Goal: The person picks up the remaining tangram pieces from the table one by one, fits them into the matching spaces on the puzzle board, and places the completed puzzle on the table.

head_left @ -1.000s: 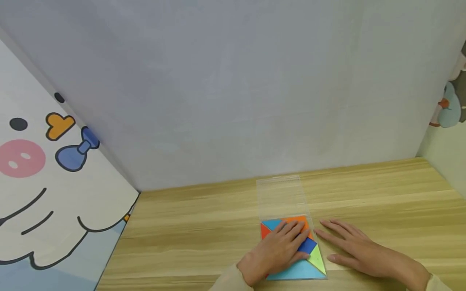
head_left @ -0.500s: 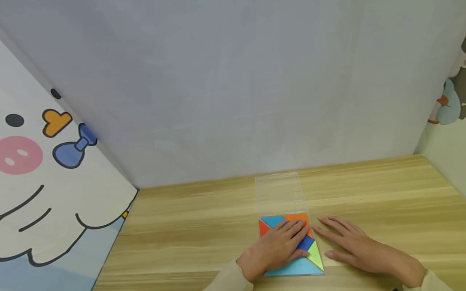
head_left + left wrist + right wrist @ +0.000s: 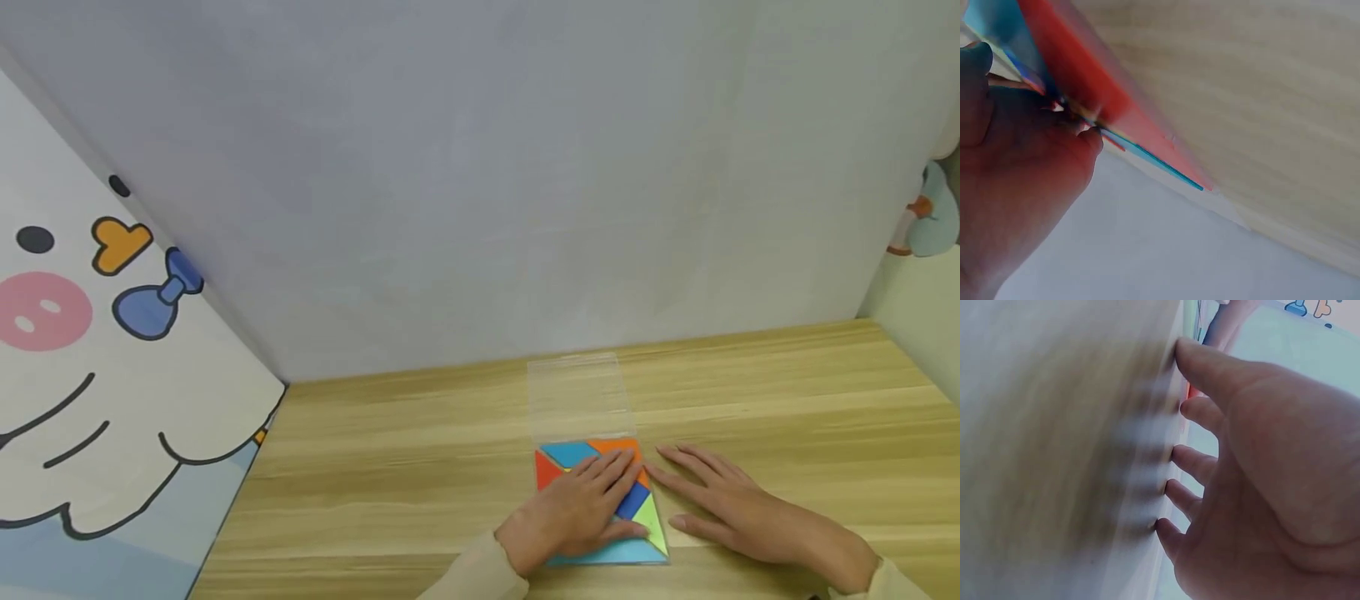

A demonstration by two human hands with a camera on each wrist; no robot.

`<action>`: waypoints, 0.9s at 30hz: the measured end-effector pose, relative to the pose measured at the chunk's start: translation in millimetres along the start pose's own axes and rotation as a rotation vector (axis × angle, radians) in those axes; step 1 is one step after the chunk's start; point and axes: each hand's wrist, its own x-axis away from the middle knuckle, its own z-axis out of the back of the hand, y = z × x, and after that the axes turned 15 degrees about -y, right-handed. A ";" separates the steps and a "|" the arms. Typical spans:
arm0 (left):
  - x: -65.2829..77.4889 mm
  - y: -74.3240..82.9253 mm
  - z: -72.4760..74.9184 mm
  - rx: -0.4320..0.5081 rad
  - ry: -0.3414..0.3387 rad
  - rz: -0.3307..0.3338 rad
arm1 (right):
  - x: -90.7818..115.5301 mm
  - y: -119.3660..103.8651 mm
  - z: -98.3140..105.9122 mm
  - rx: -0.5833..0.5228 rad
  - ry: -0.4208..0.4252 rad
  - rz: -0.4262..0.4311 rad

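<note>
A square tangram of coloured pieces lies in a clear plastic case [image 3: 581, 398], whose transparent lid is folded back flat behind it. My left hand [image 3: 581, 508] rests on the tangram with straight fingers, covering its middle. Around that hand show a red piece [image 3: 547, 471], a blue parallelogram [image 3: 568, 453], an orange piece [image 3: 618, 446], a dark blue square [image 3: 634, 502], a light green triangle [image 3: 654, 529] and a light blue triangle [image 3: 622, 552]. My right hand [image 3: 750, 517] rests on the table just right of the case, fingers spread; in the right wrist view its fingertips touch the tabletop.
The wood-grain table [image 3: 390, 467] reaches back to a grey wall [image 3: 480, 183]. On the left stands a white panel [image 3: 187, 392] printed with a cartoon animal. A pale printed panel [image 3: 918, 308] borders the right side.
My left hand has shifted slightly over the tangram, its thumb now reaching further right onto the green triangle. The right hand stays in place. The head view has tilted a little.
</note>
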 end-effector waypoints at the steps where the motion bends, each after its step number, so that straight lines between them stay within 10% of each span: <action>1: -0.1 0.8 0.1 0.009 -0.006 -0.001 | -0.1 0.3 -0.1 0.000 0.002 0.003; 27: 2.5 2.0 -11.2 0.037 0.082 0.041 | -0.4 0.1 0.4 -0.010 0.004 0.002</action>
